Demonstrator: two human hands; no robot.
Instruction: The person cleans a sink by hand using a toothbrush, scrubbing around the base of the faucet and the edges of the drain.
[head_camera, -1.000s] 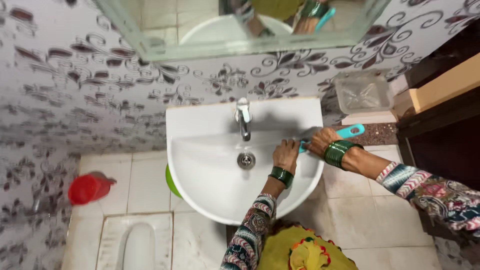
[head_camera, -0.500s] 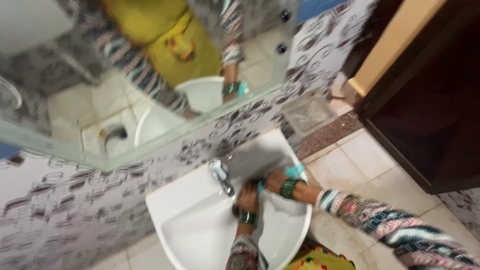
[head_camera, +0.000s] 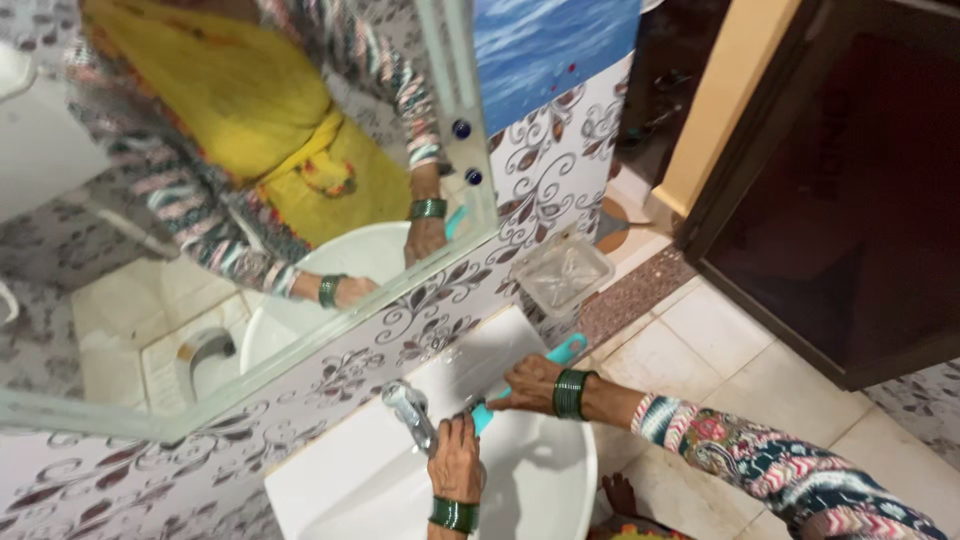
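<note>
Open basin (head_camera: 540, 490) below both hands; tap (head_camera: 412, 410) and patterned wall (head_camera: 330, 385) close behind.

I am seeing no packages, labels, signs or screens anywhere in this view of the washroom.
</note>
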